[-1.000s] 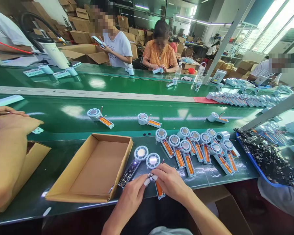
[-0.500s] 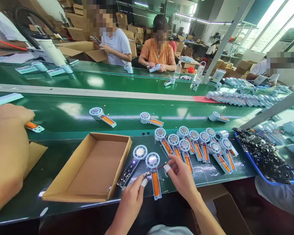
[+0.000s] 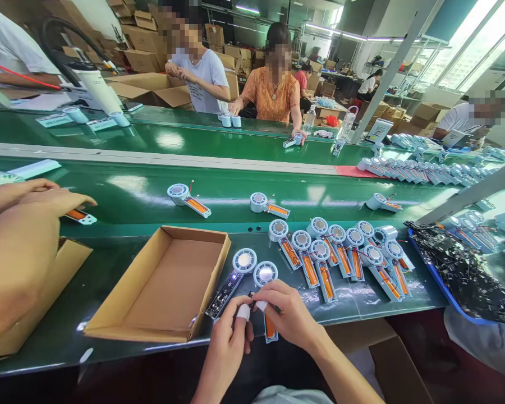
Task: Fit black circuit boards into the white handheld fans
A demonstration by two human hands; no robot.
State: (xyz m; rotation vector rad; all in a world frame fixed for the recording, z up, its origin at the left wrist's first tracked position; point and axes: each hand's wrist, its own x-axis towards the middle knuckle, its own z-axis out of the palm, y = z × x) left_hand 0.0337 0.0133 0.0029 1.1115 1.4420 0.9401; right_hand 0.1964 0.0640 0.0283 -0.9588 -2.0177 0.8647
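Pale blue handheld fan half-shell [image 3: 266, 292], round grille at the top and an orange battery strip along its open handle, lies flat on the dark green bench at the near edge. My left hand [image 3: 227, 342] and right hand [image 3: 290, 314] meet over its handle, white-taped fingertips [image 3: 243, 312] pinched narrowly on it. Just left lies a second fan with a dark circuit board [image 3: 231, 283], touching the open brown cardboard box [image 3: 160, 286]. Right, a cluster of similar shells [image 3: 340, 252] sits near.
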